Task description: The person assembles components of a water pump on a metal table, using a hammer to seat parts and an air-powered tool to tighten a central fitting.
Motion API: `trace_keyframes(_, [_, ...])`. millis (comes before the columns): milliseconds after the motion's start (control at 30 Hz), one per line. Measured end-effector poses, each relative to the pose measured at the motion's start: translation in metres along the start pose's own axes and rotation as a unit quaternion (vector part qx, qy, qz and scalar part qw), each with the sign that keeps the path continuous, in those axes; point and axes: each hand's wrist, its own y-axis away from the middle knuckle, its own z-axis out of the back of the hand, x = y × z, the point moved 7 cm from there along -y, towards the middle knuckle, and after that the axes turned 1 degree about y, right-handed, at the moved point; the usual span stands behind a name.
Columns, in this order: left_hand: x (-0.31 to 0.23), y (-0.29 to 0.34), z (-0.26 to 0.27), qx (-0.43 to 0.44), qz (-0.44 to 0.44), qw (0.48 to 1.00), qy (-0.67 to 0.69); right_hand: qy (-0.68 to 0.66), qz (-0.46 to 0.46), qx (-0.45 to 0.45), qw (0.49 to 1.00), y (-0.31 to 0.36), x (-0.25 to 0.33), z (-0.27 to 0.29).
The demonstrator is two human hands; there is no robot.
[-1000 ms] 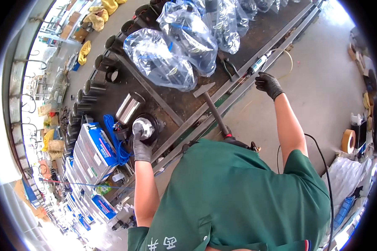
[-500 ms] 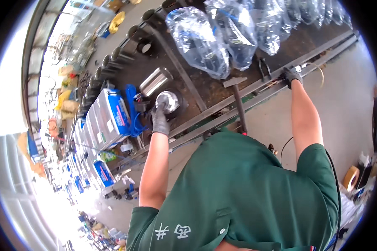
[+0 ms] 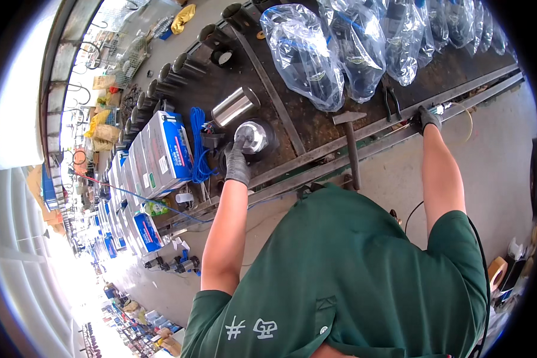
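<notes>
My left hand (image 3: 237, 162), in a grey glove, is closed on a shiny round metal part (image 3: 255, 137) that stands on a dark round base. A polished metal cylinder (image 3: 235, 107) lies on its side just beyond it. Far to the right, my gloved right hand (image 3: 428, 117) is closed round a small tool at the bench's front edge; a thin pale hose (image 3: 471, 122) curves from the tool. My fingers hide most of the tool. Between my hands, a hammer (image 3: 352, 146) lies across the edge, and pliers (image 3: 392, 104) lie near my right hand.
Several plastic-wrapped parts (image 3: 304, 56) line the back of the dark workbench (image 3: 340, 128). Dark open tubes (image 3: 188, 64) run along its far left side. Grey-and-blue boxes (image 3: 161, 152) and a coiled blue cable (image 3: 200, 146) sit left of my left hand.
The whole view has shifted, so the bench and its things appear slightly farther right. Both hands stay at the same things, with no grip visibly changed.
</notes>
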Motion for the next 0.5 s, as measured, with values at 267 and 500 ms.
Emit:
trace_keyframes(267, [0.006,-0.026,0.017,-0.038,-0.074,0.996,-0.026,-0.216,-0.022,0.281,0.935,0.017,-0.007,0.005])
trace_keyframes(500, [-0.025,0.011,0.003,-0.062,-0.243,0.963,0.097,-0.465,0.139,0.463,0.741,0.043,0.002,0.075])
